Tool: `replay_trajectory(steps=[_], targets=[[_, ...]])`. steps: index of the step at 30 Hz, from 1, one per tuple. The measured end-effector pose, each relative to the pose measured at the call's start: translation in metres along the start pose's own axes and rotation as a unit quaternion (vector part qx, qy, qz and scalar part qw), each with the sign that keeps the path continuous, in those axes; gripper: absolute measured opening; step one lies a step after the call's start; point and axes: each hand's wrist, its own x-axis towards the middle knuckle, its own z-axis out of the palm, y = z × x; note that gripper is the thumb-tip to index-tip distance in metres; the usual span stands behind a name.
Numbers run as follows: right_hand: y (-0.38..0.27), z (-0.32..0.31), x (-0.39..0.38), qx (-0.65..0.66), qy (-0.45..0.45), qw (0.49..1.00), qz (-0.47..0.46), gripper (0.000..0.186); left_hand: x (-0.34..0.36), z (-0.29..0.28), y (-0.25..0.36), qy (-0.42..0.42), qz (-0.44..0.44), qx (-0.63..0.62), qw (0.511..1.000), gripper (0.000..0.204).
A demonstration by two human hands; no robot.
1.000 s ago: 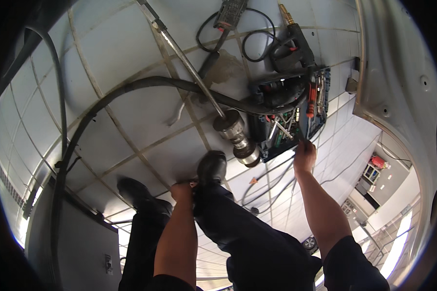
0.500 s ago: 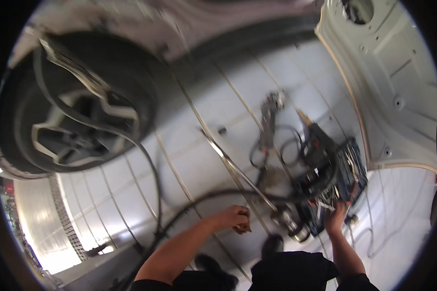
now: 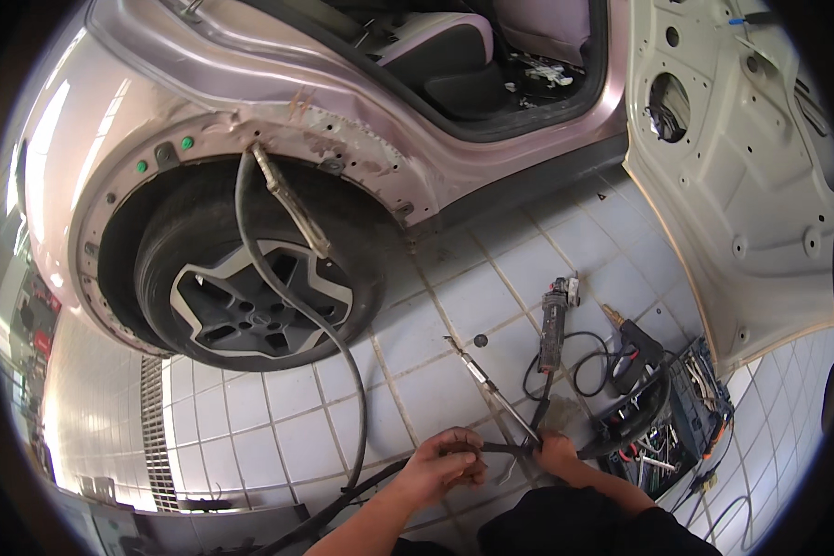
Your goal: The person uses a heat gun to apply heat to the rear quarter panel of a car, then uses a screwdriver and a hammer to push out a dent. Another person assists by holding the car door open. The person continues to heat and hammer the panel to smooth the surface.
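My right hand (image 3: 558,451) is closed around the lower end of a slide hammer (image 3: 493,389), whose long silver rod slants up and left across the tiled floor. Its heavy end is hidden by my hand. Beside it, my left hand (image 3: 449,463) has its fingers curled in; whatever sits in them is too hidden to name. A thin pale wire (image 3: 508,471) shows between the two hands. Behind them runs a thick black cable (image 3: 389,468).
A pink car body (image 3: 380,171) stands ahead, its wheel (image 3: 264,301) below a stripped arch. A metal clamp (image 3: 292,206) on a grey cable hangs there. An angle grinder (image 3: 552,329), a pistol-shaped tool (image 3: 638,352) and a toolbox (image 3: 725,408) lie right. A detached door panel (image 3: 751,185) stands beyond.
My right hand has left the toolbox and moved left onto the slide hammer. My left hand has come closer to it. The view has shifted, showing more of the car.
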Motion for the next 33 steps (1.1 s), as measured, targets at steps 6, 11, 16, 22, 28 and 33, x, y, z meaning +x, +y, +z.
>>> replay_trajectory(steps=[6, 11, 16, 22, 28, 33], targets=[[0.040, -0.024, -0.085, 0.009, -0.016, 1.000, -0.015, 0.032, 0.013, 0.001, 0.005, 0.039, 0.015, 0.072, 0.996, 0.018], [0.114, 0.005, -0.161, -0.015, -0.095, 0.991, 0.091, 0.030, 0.019, -0.006, 0.012, 0.070, 0.017, 0.079, 0.994, 0.016], [0.190, 0.042, -0.252, -0.052, -0.170, 0.954, 0.240, 0.029, 0.022, -0.009, 0.024, 0.102, -0.006, 0.102, 0.989, 0.016], [0.169, 0.000, -0.232, -0.123, -0.181, 0.970, 0.108, 0.033, 0.046, -0.004, 0.017, 0.111, 0.027, 0.178, 0.977, 0.018], [0.097, -0.134, -0.067, -0.058, -0.016, 0.995, 0.075, 0.023, 0.037, 0.001, 0.009, 0.182, 0.056, 0.198, 0.962, 0.030], [0.155, -0.180, 0.032, 0.065, 0.252, 0.943, 0.206, 0.026, 0.040, 0.010, 0.004, 0.202, 0.068, 0.179, 0.961, 0.030]])
